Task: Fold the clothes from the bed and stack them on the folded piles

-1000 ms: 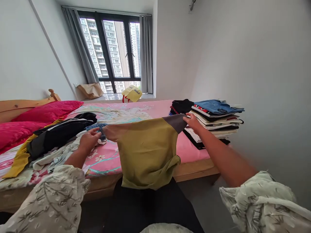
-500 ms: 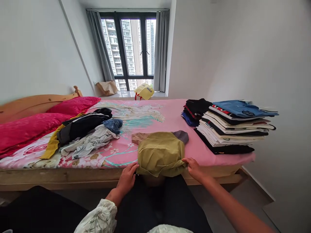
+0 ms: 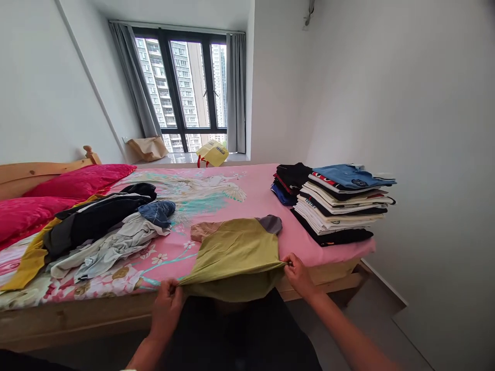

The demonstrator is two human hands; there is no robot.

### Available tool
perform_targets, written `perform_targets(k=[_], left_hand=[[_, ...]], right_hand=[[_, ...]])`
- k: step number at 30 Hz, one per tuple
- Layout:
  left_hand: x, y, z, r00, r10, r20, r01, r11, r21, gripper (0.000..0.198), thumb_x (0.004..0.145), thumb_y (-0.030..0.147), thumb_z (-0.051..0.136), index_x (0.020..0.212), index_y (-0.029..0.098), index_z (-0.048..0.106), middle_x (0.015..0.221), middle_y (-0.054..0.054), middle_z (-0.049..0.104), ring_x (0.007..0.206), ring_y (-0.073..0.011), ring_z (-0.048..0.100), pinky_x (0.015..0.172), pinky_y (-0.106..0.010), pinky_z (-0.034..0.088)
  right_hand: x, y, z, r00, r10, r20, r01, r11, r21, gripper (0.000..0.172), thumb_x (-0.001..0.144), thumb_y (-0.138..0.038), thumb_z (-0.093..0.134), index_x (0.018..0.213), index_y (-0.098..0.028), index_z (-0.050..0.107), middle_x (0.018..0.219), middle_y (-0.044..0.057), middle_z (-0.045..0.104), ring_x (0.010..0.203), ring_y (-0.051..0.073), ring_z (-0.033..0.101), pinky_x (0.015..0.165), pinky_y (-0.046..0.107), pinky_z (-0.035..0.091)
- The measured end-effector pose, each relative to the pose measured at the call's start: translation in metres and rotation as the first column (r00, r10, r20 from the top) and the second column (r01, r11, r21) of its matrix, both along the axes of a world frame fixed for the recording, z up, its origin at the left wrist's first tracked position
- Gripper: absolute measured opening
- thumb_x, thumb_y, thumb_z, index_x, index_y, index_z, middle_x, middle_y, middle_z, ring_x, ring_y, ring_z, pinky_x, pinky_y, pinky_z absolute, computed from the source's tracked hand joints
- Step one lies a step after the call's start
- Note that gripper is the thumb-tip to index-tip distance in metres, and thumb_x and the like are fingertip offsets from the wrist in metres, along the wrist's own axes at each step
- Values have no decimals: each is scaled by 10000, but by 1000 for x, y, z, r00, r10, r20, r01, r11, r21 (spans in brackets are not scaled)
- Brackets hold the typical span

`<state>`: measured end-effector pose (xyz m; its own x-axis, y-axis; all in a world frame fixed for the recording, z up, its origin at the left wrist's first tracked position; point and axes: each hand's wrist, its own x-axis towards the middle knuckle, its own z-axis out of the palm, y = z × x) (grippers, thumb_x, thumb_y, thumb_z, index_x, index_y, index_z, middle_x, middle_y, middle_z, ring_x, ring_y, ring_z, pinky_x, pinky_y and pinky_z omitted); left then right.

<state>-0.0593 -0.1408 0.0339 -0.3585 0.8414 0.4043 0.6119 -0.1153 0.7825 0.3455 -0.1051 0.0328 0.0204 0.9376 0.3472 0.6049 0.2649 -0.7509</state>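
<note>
1. Gripping the near left corner of an olive-green shirt [image 3: 235,245], here's the left hand [image 3: 166,304] in the head view, fingers closed on the cloth at the hem!
2. Over on the other side, the right hand [image 3: 300,275] has the opposite corner pinched between thumb and fingers, the hem stretched between the two.
3. And the shirt itself? Upper part flat on the pink bedsheet [image 3: 259,188], a brown sleeve [image 3: 204,231] to the left, a grey sleeve [image 3: 271,224] to the right, its lower edge lifted open and hanging past the bed's near edge.
4. Left of it, look at that loose heap of clothes [image 3: 96,221]: black, yellow, pale grey, with balled denim [image 3: 158,211] on its near-right side.
5. To the right, a tall folded stack [image 3: 344,203], blue on top, dark folded garments [image 3: 292,178] just beside it!
6. Behind, red pillows [image 3: 81,183] by the headboard [image 3: 42,172], and a yellow bag [image 3: 212,153] on the windowsill [image 3: 180,158].
</note>
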Motion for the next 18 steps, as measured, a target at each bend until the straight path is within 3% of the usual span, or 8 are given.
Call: perform_targets(k=[3,6,8,10,13,18], left_hand=[[10,-3,6,948,77,308,-100,993,61,274,684,444,593,822,231,489,688,32,548,644,-169,534,636,-285,433],[24,-5,0,804,113,584,-134,991,-8,382,659,505,624,877,216,503,699,31,581,627,-158,549,620,-282,454],[29,-10,-11,759,147,634,-126,989,-79,425,663,538,618,907,196,552,738,13,620,662,-166,577,652,-296,472],[32,-19,-25,753,174,634,-113,984,-136,432,674,553,610,895,183,593,729,8,637,679,-172,593,672,-304,480],[37,-33,-40,678,159,718,-73,986,-150,404,680,546,617,866,188,594,715,10,657,698,-175,619,686,-304,491],[51,-36,-35,476,115,872,0,991,-131,407,669,534,644,896,199,598,841,-11,689,775,-178,647,686,-289,500]], right_hand=[[-12,-13,5,960,-49,-275,46,999,-18,133,784,-301,432,852,-203,490,724,-3,524,663,154,494,636,252,414],[-17,-30,1,965,-57,-255,36,996,-85,239,722,-275,477,937,-194,542,742,0,552,682,163,511,650,258,412],[-14,-44,-8,984,-39,-171,18,992,-126,280,667,-228,483,925,-196,587,786,14,585,738,180,538,699,275,415],[-7,-56,-21,994,-39,-104,24,989,-149,216,630,-209,475,810,-200,595,785,18,591,757,191,545,718,288,412],[1,-69,-38,988,-84,-129,59,980,-188,100,644,-245,477,720,-209,533,711,-3,562,691,176,529,673,281,413],[-11,-73,-44,930,-34,-367,-52,974,-221,207,645,-281,531,839,-210,539,765,4,596,713,171,563,688,280,453]])
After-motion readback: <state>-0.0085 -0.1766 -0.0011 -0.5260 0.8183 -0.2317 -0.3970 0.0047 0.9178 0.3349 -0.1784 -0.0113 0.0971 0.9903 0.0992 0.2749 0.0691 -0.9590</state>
